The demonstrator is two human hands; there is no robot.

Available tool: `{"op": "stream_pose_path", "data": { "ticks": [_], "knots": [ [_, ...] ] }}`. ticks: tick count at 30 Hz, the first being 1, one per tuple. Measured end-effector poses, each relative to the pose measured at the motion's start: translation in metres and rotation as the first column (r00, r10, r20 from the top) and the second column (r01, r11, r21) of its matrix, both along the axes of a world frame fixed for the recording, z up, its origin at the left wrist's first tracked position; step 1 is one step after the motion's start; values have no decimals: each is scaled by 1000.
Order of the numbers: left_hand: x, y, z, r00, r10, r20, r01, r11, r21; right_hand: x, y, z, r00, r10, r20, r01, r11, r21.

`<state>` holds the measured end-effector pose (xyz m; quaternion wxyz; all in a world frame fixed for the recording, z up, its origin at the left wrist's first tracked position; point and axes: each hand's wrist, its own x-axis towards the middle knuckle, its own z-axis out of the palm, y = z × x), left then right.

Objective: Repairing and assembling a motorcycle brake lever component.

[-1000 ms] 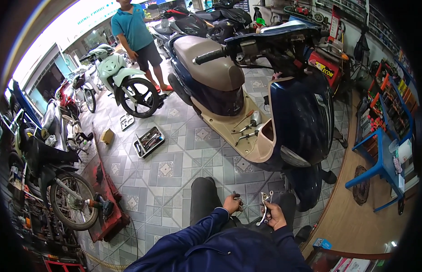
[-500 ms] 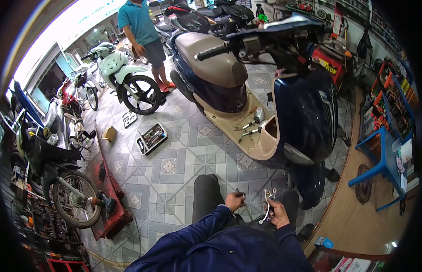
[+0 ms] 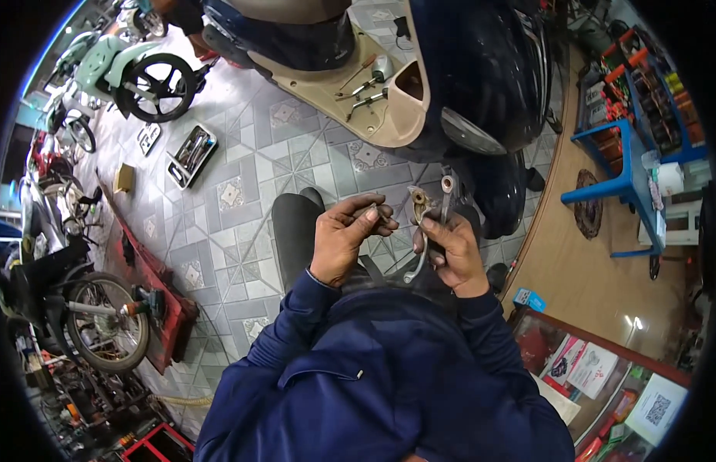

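Held upright in my right hand (image 3: 455, 250) are silver metal brake levers (image 3: 416, 262), gripped between thumb and fingers. At their top show a brass-coloured pivot piece (image 3: 419, 200) and a grey end (image 3: 448, 185) with a round hole. My left hand (image 3: 346, 235), just left of them, has its thumb pressed to the fingers in a pinch. Something small and dark seems to be between them, too small to name. Both hands are above my lap, apart from each other. Beyond them stands a dark blue scooter (image 3: 481, 85) with a beige footboard (image 3: 377, 127).
Metal parts with rods (image 3: 367, 98) and a screwdriver (image 3: 358, 73) lie on the footboard. A tool tray (image 3: 192, 156) and small box (image 3: 123, 179) are on the tiled floor. Right stands a blue stool (image 3: 627, 154); near right, a glass case (image 3: 589, 369). Motorbikes (image 3: 108, 319) line the left.
My view has tipped down, and the scooter's handlebar has left it. Both hands have come up and nearer each other. The levers stay in my right hand.
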<state>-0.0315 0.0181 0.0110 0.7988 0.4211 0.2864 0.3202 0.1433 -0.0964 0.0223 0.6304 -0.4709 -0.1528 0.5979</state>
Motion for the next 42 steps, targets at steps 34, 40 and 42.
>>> {"op": "stream_pose_path", "data": {
  "ticks": [34, 40, 42],
  "knots": [
    [2, -16, 13, 1000, 2, -11, -3, 996, -92, -13, -4, 2, 999, 28, 29, -27, 999, -43],
    [4, -17, 7, 990, -75, -118, 64, 993, -95, -12, -4, 0, 994, -9, 110, 11, 1000, -25],
    [6, -19, 8, 978, -91, -186, 85, 996, -41, -16, -3, -5, 990, -36, 134, 35, 999, 4]
  ]
}}
